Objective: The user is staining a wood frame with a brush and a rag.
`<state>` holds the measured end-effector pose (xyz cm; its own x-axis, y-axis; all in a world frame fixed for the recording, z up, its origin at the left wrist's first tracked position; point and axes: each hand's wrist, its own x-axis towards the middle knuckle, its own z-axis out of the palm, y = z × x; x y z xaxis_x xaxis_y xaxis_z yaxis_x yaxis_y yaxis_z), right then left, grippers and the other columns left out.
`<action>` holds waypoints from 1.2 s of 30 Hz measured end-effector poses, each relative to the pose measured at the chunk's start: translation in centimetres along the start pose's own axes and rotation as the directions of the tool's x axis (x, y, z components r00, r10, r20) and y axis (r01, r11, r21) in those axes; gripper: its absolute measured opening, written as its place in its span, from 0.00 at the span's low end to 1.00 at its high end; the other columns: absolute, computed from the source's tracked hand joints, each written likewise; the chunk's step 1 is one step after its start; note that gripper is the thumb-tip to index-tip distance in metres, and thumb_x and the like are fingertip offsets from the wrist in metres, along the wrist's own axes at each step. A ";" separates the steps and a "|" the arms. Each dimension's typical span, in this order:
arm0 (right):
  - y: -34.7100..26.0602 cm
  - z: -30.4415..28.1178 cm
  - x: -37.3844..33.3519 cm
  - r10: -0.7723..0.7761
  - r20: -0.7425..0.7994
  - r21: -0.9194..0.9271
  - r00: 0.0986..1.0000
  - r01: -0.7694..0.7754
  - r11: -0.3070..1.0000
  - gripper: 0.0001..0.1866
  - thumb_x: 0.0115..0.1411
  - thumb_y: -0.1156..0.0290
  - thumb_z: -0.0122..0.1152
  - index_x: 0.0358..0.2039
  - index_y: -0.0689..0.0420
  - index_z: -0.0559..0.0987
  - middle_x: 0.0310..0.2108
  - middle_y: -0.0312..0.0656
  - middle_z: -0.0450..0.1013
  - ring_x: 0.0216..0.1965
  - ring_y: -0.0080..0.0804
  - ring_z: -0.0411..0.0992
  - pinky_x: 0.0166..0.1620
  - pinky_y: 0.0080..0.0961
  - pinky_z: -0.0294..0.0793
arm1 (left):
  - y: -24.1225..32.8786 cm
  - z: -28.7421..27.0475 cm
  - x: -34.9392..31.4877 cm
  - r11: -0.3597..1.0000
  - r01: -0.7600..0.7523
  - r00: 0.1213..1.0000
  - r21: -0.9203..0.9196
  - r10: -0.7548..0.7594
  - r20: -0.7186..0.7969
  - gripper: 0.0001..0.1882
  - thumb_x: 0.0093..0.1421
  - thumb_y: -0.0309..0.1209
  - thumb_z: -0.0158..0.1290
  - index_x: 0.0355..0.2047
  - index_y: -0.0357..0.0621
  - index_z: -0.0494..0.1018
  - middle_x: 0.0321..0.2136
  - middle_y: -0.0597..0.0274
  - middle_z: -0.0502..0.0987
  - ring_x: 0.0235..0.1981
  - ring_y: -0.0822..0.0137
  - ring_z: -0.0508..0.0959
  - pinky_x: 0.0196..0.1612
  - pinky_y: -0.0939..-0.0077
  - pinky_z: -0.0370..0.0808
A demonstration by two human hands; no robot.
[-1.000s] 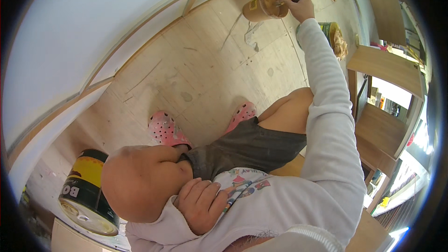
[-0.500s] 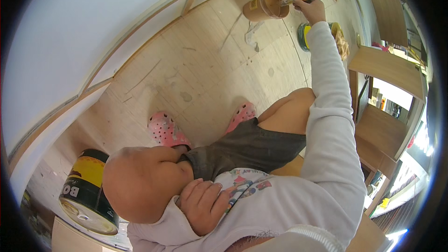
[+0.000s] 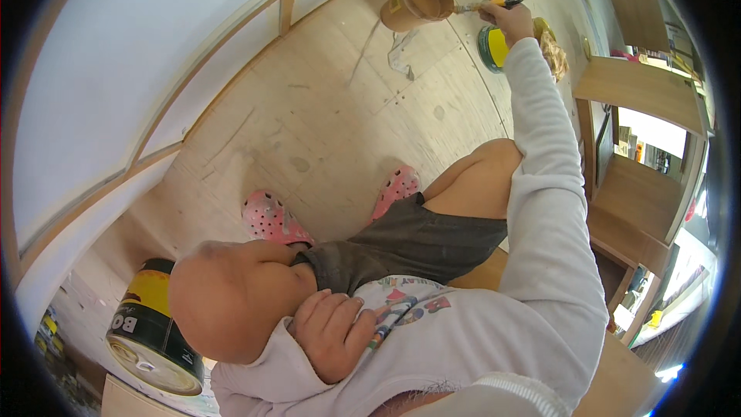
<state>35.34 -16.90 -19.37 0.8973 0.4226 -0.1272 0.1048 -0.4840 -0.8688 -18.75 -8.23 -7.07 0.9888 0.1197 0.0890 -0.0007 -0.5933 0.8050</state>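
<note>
My right hand (image 3: 509, 22) reaches far out and grips a paintbrush (image 3: 485, 6) with a yellow and black handle. Its bristles touch the rim of a tan pail (image 3: 417, 1) full of brownish paste, which stands on the plywood floor (image 3: 324, 116). Just below that hand lies a round yellow and green lid (image 3: 492, 48). My left hand (image 3: 332, 333) rests curled against my white shirt, tucked beside my bent knee (image 3: 224, 305), and holds nothing. I am squatting, with pink clogs (image 3: 272, 218) on my feet.
A black and yellow can (image 3: 150, 332) stands at the lower left by the white wall (image 3: 116, 69) with wooden trim. Another smeared can (image 3: 553, 48) sits right of the lid. Wooden cabinet panels (image 3: 641, 93) line the right side.
My right hand has shifted slightly right, pulling the brush from over the pail to its rim and uncovering the yellow lid. My left hand has not moved.
</note>
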 end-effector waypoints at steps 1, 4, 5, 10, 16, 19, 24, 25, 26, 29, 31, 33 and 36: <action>0.0 0.0 -0.1 0.005 0.051 -0.022 0.999 -0.004 1.000 0.12 0.46 0.75 0.64 0.30 0.71 0.77 0.25 0.47 0.76 0.25 0.30 0.76 0.31 0.20 0.78 | 0.0 0.0 -0.1 1.000 -0.002 1.000 0.006 0.002 -0.004 0.15 0.43 0.37 0.59 0.28 0.41 0.74 0.28 0.55 0.76 0.31 0.58 0.77 0.40 0.60 0.73; -1.1 0.0 -0.4 -0.102 -0.059 -0.486 0.993 0.061 0.872 0.12 0.46 0.75 0.64 0.29 0.71 0.77 0.25 0.46 0.76 0.24 0.29 0.75 0.30 0.20 0.77 | 0.0 -0.1 -0.6 0.999 -0.018 0.998 0.033 0.019 -0.054 0.15 0.43 0.37 0.58 0.28 0.41 0.74 0.29 0.55 0.75 0.31 0.57 0.77 0.39 0.60 0.73; -1.8 0.3 -0.6 -0.113 -0.054 -0.297 0.992 0.092 0.950 0.12 0.46 0.75 0.64 0.29 0.71 0.77 0.24 0.46 0.75 0.23 0.28 0.75 0.30 0.20 0.77 | -0.1 -0.1 -0.8 1.000 -0.021 0.999 0.008 0.022 -0.043 0.15 0.43 0.37 0.58 0.29 0.40 0.73 0.29 0.54 0.75 0.31 0.57 0.77 0.39 0.60 0.73; -8.7 1.4 -3.9 -0.230 -0.140 0.158 0.963 0.251 0.955 0.13 0.50 0.78 0.61 0.35 0.74 0.73 0.30 0.48 0.74 0.29 0.34 0.76 0.35 0.25 0.79 | -0.8 -0.7 -1.8 0.999 -0.052 0.997 -0.009 0.052 -0.056 0.14 0.43 0.35 0.57 0.29 0.40 0.73 0.29 0.55 0.75 0.31 0.57 0.76 0.37 0.62 0.73; -16.9 5.2 -13.4 -0.379 -0.217 0.444 0.899 0.437 0.782 0.11 0.56 0.81 0.56 0.39 0.70 0.69 0.31 0.48 0.73 0.30 0.35 0.75 0.39 0.28 0.79 | -1.9 -1.1 -2.5 0.994 -0.106 0.987 -0.023 0.102 -0.122 0.15 0.42 0.35 0.57 0.30 0.41 0.72 0.27 0.57 0.74 0.29 0.58 0.75 0.34 0.63 0.72; -17.1 7.9 -19.3 -0.378 -0.220 0.451 0.899 0.437 0.778 0.10 0.57 0.80 0.55 0.39 0.68 0.70 0.30 0.47 0.73 0.28 0.32 0.75 0.34 0.26 0.78 | -2.5 -1.7 -2.9 0.989 -0.147 0.983 -0.026 0.143 -0.114 0.15 0.43 0.35 0.57 0.31 0.41 0.72 0.27 0.57 0.74 0.28 0.58 0.75 0.33 0.64 0.72; -14.4 12.7 -24.1 -0.116 -0.001 0.523 0.993 0.099 0.847 0.14 0.56 0.83 0.54 0.43 0.64 0.69 0.30 0.46 0.72 0.27 0.35 0.75 0.32 0.31 0.79 | -3.4 -2.8 -3.4 0.982 -0.167 0.985 -0.086 0.162 -0.067 0.16 0.43 0.34 0.59 0.31 0.40 0.72 0.29 0.57 0.74 0.29 0.58 0.75 0.32 0.65 0.71; -13.9 13.3 -24.5 -0.042 0.034 0.519 0.999 0.018 0.854 0.15 0.55 0.84 0.54 0.44 0.64 0.68 0.31 0.46 0.72 0.28 0.36 0.75 0.33 0.31 0.79 | -3.5 -3.1 -3.5 0.979 -0.192 0.980 -0.070 0.187 -0.072 0.16 0.43 0.34 0.59 0.31 0.40 0.72 0.29 0.57 0.74 0.29 0.58 0.75 0.32 0.65 0.71; -13.4 13.5 -25.0 -0.011 0.143 0.578 0.990 -0.074 0.813 0.20 0.52 0.86 0.55 0.46 0.64 0.67 0.36 0.47 0.72 0.34 0.37 0.75 0.39 0.32 0.78 | -3.5 -3.2 -3.6 0.979 -0.191 0.980 -0.066 0.186 -0.071 0.17 0.42 0.34 0.60 0.32 0.40 0.72 0.29 0.57 0.74 0.29 0.58 0.75 0.32 0.65 0.71; -12.5 13.7 -26.0 -0.201 0.346 0.623 0.916 -0.064 0.779 0.24 0.49 0.87 0.57 0.49 0.62 0.67 0.41 0.47 0.70 0.40 0.36 0.73 0.45 0.34 0.75 | -3.5 -3.4 -3.9 0.980 -0.193 0.979 -0.057 0.188 -0.078 0.18 0.41 0.34 0.61 0.32 0.40 0.72 0.30 0.57 0.74 0.29 0.57 0.75 0.32 0.65 0.71; -12.3 13.5 -26.5 -0.240 0.419 0.602 0.876 -0.070 0.795 0.28 0.47 0.87 0.59 0.51 0.62 0.66 0.43 0.46 0.69 0.43 0.36 0.71 0.49 0.35 0.73 | -3.5 -3.3 -3.9 0.978 -0.200 0.977 -0.051 0.195 -0.091 0.18 0.40 0.33 0.61 0.32 0.41 0.72 0.30 0.57 0.74 0.29 0.57 0.75 0.32 0.65 0.71; -12.0 13.5 -26.9 -0.235 0.521 0.735 0.821 -0.291 0.613 0.30 0.47 0.87 0.60 0.52 0.61 0.66 0.43 0.46 0.68 0.43 0.36 0.71 0.48 0.35 0.73 | -3.5 -3.2 -3.9 0.981 -0.186 0.981 -0.061 0.182 -0.068 0.18 0.41 0.33 0.61 0.32 0.41 0.72 0.30 0.57 0.74 0.29 0.58 0.75 0.32 0.65 0.71; -11.8 14.2 -27.5 -0.206 0.470 0.703 0.858 -0.223 0.675 0.27 0.48 0.87 0.61 0.50 0.60 0.66 0.41 0.45 0.69 0.39 0.36 0.73 0.45 0.32 0.75 | -3.7 -2.9 -3.8 0.978 -0.200 0.979 -0.064 0.196 -0.055 0.18 0.41 0.34 0.60 0.32 0.42 0.72 0.30 0.58 0.74 0.30 0.58 0.75 0.33 0.65 0.71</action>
<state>3.35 -11.91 -12.45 0.5466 0.8230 -0.1549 -0.4306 0.1176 -0.8949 -22.98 -4.19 -8.64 0.9597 0.0444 0.2775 -0.2077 -0.5528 0.8070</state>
